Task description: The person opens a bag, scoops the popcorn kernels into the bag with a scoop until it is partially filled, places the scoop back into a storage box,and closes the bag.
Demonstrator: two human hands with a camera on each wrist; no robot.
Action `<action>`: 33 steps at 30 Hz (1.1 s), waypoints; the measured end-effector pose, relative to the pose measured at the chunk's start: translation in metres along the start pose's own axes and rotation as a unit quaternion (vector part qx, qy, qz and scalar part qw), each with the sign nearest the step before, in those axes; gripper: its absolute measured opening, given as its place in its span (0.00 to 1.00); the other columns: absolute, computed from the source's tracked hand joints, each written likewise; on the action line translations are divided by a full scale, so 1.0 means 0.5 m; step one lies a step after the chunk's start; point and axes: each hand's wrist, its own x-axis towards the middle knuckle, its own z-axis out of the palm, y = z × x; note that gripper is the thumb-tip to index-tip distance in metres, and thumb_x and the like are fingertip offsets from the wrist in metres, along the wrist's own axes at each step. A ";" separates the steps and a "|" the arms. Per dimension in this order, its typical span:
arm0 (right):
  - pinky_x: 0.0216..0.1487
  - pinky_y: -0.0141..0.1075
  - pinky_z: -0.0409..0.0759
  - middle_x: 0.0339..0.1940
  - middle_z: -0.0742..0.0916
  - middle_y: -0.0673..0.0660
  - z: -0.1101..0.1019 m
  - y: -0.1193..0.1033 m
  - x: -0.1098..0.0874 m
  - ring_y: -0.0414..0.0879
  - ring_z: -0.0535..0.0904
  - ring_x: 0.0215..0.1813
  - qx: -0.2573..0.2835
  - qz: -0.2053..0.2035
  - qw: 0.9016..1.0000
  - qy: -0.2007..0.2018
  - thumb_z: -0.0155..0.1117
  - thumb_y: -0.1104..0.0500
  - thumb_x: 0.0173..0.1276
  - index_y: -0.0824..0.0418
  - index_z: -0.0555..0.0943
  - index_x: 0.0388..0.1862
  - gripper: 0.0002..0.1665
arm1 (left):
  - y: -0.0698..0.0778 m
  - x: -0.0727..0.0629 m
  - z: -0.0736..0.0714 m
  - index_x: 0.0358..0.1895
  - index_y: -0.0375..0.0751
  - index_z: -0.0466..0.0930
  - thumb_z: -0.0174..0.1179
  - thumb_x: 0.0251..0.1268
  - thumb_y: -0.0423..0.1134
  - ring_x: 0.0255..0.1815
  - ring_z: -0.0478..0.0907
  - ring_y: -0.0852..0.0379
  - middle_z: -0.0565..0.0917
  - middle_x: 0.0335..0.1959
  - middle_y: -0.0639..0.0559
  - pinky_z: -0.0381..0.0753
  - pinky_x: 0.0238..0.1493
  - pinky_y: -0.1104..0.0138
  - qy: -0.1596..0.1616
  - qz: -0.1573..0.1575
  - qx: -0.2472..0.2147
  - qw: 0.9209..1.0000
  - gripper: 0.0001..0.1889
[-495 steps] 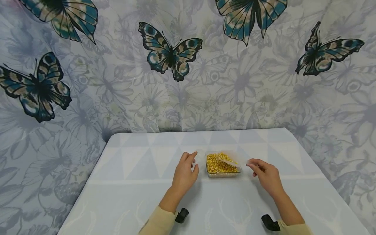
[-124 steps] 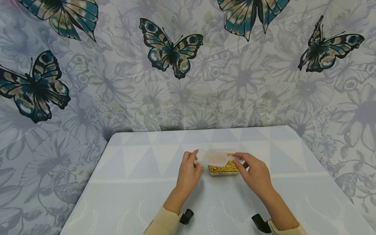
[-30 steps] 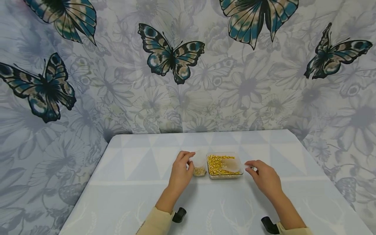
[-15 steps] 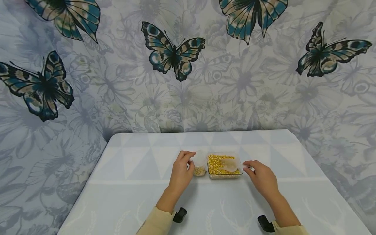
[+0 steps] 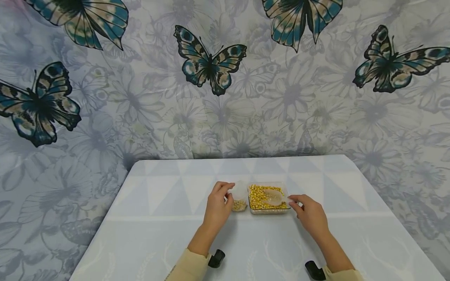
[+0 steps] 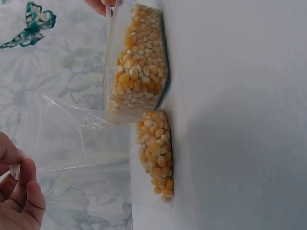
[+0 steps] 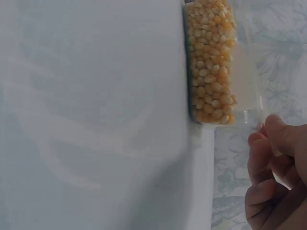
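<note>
Nearest the lens, your pale yellow sleeves (image 5: 188,265) reach over the table, at eight o'clock and half past four from the corn container, each with a black wrist piece (image 5: 216,258) beside it. Your left hand (image 5: 218,205), at nine o'clock, pinches the top of a clear plastic bag (image 5: 239,205) between thumb and forefinger, the other fingers loosely curled. The bag stands on the table just beside the container, a small heap of kernels (image 6: 156,155) in its bottom. Your right hand (image 5: 311,214), at three o'clock, pinches the handle of a translucent scoop (image 5: 273,198), thumb against forefinger, the remaining fingers bent. Its bowl lies within the clear rectangular container (image 5: 270,212), over yellow corn; whether it sits on the grain or slightly in it is hard to say from here. Beneath everything spreads a pale table (image 5: 161,242) patterned with triangles. Behind its far edge hangs a grey floral backdrop (image 5: 242,128), with a teal butterfly (image 5: 210,66) at eleven o'clock from the container.
</note>
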 end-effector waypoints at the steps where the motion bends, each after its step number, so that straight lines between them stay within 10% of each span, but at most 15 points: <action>1: 0.20 0.30 0.69 0.37 0.88 0.54 0.003 0.003 -0.001 0.32 0.71 0.19 0.006 0.000 1.000 0.004 0.69 0.60 0.66 0.58 0.86 0.50 0.13 | 0.001 0.000 0.000 0.54 0.38 0.84 0.59 0.64 0.23 0.34 0.76 0.62 0.80 0.47 0.50 0.77 0.32 0.74 -0.001 -0.001 -0.003 1.000 0.18; 15: 0.18 0.29 0.68 0.28 0.87 0.53 0.032 0.029 -0.008 0.30 0.68 0.16 0.056 -0.015 0.996 0.071 0.73 0.63 0.61 0.58 0.89 0.45 0.12 | 0.005 -0.004 0.007 0.54 0.38 0.84 0.59 0.64 0.23 0.34 0.76 0.61 0.80 0.46 0.49 0.77 0.32 0.73 0.007 0.004 0.001 1.000 0.17; 33: 0.16 0.29 0.67 0.16 0.84 0.55 0.034 0.017 -0.021 0.34 0.71 0.13 0.097 0.077 0.991 0.058 0.71 0.59 0.65 0.56 0.88 0.47 0.12 | 0.007 -0.004 -0.002 0.54 0.37 0.84 0.59 0.63 0.22 0.34 0.76 0.61 0.80 0.47 0.48 0.77 0.32 0.74 0.001 0.006 -0.003 1.000 0.18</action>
